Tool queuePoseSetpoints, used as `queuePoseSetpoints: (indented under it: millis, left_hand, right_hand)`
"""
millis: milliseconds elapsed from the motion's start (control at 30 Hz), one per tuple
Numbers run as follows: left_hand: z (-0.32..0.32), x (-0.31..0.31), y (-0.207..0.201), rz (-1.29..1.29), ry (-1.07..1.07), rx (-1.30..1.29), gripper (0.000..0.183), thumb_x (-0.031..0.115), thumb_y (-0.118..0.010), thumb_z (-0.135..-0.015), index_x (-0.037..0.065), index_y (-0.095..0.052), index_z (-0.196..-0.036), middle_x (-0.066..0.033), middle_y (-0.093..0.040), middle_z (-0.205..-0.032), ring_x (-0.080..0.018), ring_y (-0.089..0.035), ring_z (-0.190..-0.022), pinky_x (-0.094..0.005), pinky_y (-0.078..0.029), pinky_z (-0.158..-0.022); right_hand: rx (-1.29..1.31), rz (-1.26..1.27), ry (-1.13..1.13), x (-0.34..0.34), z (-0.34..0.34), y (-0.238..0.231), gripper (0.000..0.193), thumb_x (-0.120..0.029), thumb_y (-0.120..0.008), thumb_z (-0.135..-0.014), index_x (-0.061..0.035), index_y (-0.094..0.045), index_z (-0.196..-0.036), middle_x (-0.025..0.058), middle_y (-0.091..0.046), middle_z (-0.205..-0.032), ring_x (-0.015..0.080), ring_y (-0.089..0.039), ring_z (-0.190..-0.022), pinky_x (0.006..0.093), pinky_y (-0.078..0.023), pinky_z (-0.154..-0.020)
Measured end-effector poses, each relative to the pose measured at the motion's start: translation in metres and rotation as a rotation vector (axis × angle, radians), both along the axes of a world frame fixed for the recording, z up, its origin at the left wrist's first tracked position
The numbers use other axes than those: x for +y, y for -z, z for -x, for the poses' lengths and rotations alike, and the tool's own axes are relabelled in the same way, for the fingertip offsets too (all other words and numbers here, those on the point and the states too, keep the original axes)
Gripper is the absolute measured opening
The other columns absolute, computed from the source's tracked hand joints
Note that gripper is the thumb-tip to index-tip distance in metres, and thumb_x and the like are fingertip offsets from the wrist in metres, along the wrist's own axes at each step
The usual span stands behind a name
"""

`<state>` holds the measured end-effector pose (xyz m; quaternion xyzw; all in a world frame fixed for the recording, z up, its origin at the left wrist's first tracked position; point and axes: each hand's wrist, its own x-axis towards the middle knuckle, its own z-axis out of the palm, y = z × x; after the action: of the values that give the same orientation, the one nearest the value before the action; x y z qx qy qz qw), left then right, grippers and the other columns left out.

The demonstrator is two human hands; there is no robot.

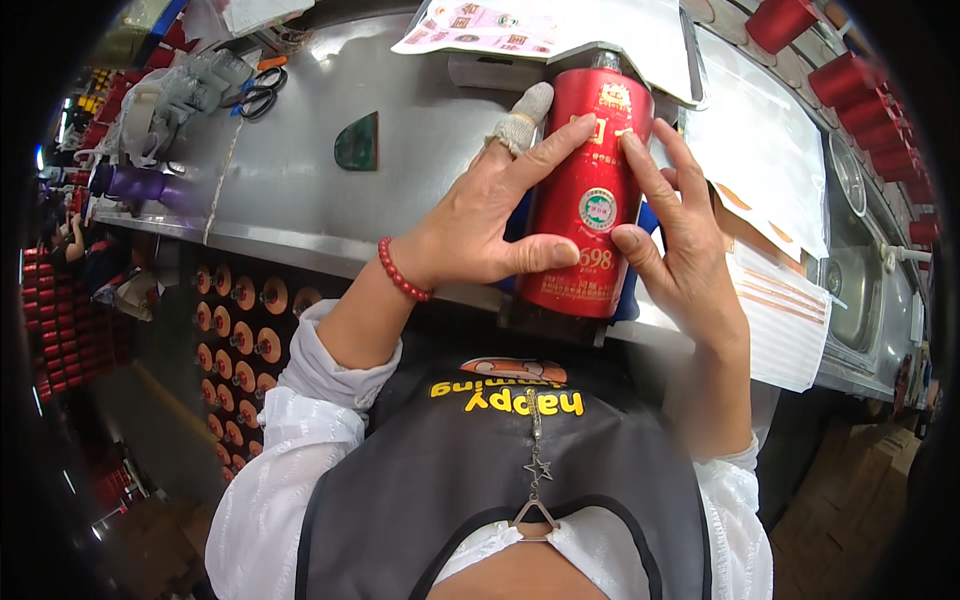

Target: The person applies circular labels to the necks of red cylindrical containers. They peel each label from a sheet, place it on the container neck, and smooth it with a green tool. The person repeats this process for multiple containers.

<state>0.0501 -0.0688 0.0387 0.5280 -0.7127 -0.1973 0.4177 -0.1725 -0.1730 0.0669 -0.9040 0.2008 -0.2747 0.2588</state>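
Observation:
A glossy red bottle (580, 190) with gold print and a round green-and-white emblem lies on its back on a support, its clear cap end (606, 60) pointing away from me. My left hand (480, 200) holds it from the left; the index fingertip and thumb press on its front. A knitted white cover (522, 115) sheathes one left finger, which rests along the bottle's side. From the right, my right hand (685, 220) grips the bottle with its index fingertip on the upper label and its thumb lower down. Blue material (630, 285) shows under the bottle.
A dark green flat piece (357, 142) lies on the metal table (300, 190). Black scissors (262, 95) and a tape roll (140, 118) sit at the far left. Printed label sheets (490, 25) lie at the back, white sheets (760, 150) to the right. Beyond them is a sink (850, 300).

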Motion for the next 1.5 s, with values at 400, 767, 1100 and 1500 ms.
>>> queuePoseSetpoints:
  millis: [400,767,1100,1500]
  left_hand:
    - [-0.006,0.002,0.0,-0.035,0.094,-0.042,0.112,0.068,-0.072,-0.079,0.009,-0.022,-0.16,-0.0278,-0.008,-0.164,-0.0425,-0.007,-0.153,-0.0503,-0.012,-0.122]
    - [-0.009,-0.005,-0.008,0.021,0.041,-0.031,0.098,0.068,-0.064,-0.085,0.009,-0.032,-0.157,-0.0299,-0.015,-0.163,-0.0439,-0.013,-0.152,-0.0502,-0.015,-0.121]
    - [-0.004,-0.012,-0.009,0.092,-0.047,-0.129,0.092,0.07,-0.062,-0.084,0.015,-0.04,-0.154,-0.034,-0.025,-0.157,-0.0476,-0.034,-0.141,-0.054,-0.021,-0.117]
    - [-0.004,-0.011,-0.013,0.089,-0.055,-0.14,0.091,0.069,-0.063,-0.085,0.013,-0.041,-0.153,-0.0349,-0.026,-0.155,-0.0495,-0.035,-0.139,-0.0532,-0.024,-0.116]
  right_hand:
    - [0.09,-0.082,-0.009,0.007,0.01,-0.001,0.097,-0.065,-0.07,-0.08,-0.0119,-0.038,-0.155,0.023,-0.031,-0.159,0.0405,-0.045,-0.138,0.047,-0.046,-0.106]
    - [0.115,-0.233,0.001,0.002,0.009,-0.007,0.091,-0.046,-0.076,-0.083,-0.0108,-0.034,-0.156,0.0337,-0.024,-0.157,0.0491,-0.035,-0.142,0.0486,-0.037,-0.112]
    - [0.1,-0.065,-0.005,-0.004,-0.002,-0.007,0.079,-0.041,-0.073,-0.089,-0.0098,-0.04,-0.153,0.0327,-0.026,-0.155,0.0331,-0.054,-0.104,0.0428,-0.046,-0.099]
    - [0.152,-0.031,-0.002,-0.004,-0.003,-0.015,0.077,-0.041,-0.071,-0.09,-0.0095,-0.04,-0.153,0.0313,-0.029,-0.155,0.0335,-0.054,-0.105,0.0432,-0.046,-0.1]
